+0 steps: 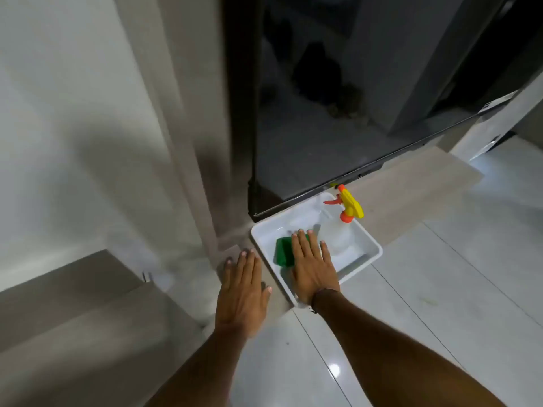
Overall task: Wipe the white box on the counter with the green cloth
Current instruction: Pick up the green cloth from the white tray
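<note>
A white box (370, 245), an open shallow bin, sits on a low wooden ledge at the foot of a dark glass door. Inside it lies a folded green cloth (283, 251). My right hand (313, 267) is spread flat over the box, fingers apart, covering the cloth's right side; whether it touches the cloth I cannot tell. My left hand (242, 289) hovers flat and open just left of the box, over the ledge's corner, holding nothing.
A clear spray bottle (338, 230) with a yellow and orange trigger head leans in the box's right half. The dark glass door (338, 98) rises right behind the box. A white wall stands to the left, and glossy pale floor tiles (440, 304) spread to the right.
</note>
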